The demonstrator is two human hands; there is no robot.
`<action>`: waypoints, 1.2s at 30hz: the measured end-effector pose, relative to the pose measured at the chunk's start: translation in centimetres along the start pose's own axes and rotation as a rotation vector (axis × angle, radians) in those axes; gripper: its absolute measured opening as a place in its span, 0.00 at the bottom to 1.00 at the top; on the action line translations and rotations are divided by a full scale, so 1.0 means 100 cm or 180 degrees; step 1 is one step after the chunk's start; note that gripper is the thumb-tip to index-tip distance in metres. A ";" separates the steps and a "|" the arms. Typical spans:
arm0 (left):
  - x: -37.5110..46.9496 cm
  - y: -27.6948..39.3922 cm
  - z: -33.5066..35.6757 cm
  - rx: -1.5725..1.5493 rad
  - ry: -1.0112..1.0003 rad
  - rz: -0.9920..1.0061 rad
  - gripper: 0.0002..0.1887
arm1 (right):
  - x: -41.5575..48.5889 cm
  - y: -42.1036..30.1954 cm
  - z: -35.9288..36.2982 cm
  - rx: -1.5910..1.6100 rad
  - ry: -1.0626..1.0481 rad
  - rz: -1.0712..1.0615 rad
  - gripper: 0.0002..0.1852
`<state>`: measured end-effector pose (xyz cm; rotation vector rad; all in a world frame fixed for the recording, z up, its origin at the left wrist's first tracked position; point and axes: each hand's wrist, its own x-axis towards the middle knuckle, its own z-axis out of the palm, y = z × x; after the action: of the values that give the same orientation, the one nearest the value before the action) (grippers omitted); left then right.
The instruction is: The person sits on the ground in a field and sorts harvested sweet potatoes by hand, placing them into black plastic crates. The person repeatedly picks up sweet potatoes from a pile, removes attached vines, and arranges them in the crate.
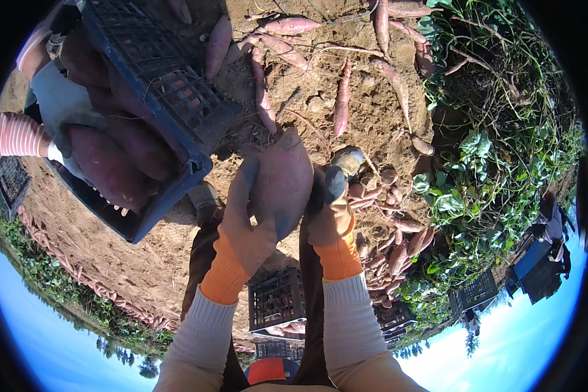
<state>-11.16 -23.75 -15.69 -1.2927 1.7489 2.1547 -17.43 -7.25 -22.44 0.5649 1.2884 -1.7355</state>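
Observation:
A large sweet potato with dusty pink skin is held upright in front of me, above the soil. My left hand, in a work glove with an orange cuff, grips its left side and lower end. My right hand, gloved alike, is at its right edge with the dark fingertips curled and the thumb raised. Whether those right fingers grip the sweet potato or something else is hidden in shadow.
A co-worker's gloved hand reaches into a tilted dark plastic crate holding large sweet potatoes. Loose sweet potatoes lie on the soil, with a pile at right beside green vines. Another crate stands behind my legs.

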 end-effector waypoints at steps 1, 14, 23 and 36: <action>0.000 -0.007 -0.007 0.0260 0.0110 0.0133 0.41 | -0.002 -0.012 0.014 0.0156 -0.0144 0.0237 0.47; -0.048 0.026 -0.122 -0.3457 -0.0477 -0.0736 0.51 | 0.000 -0.026 0.040 0.0588 -0.0460 0.0772 0.42; -0.085 0.024 -0.236 -0.2976 0.0795 0.0139 0.48 | 0.009 -0.011 0.024 0.0732 -0.0358 0.0792 0.36; -0.085 -0.005 -0.265 -0.2825 0.1650 0.0138 0.38 | 0.007 -0.018 0.035 0.0369 -0.0068 0.0814 0.36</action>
<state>9.07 -42.17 -10.43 -2.1505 0.8541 2.9530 -18.83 -10.58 -20.85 0.7424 1.0551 -1.6043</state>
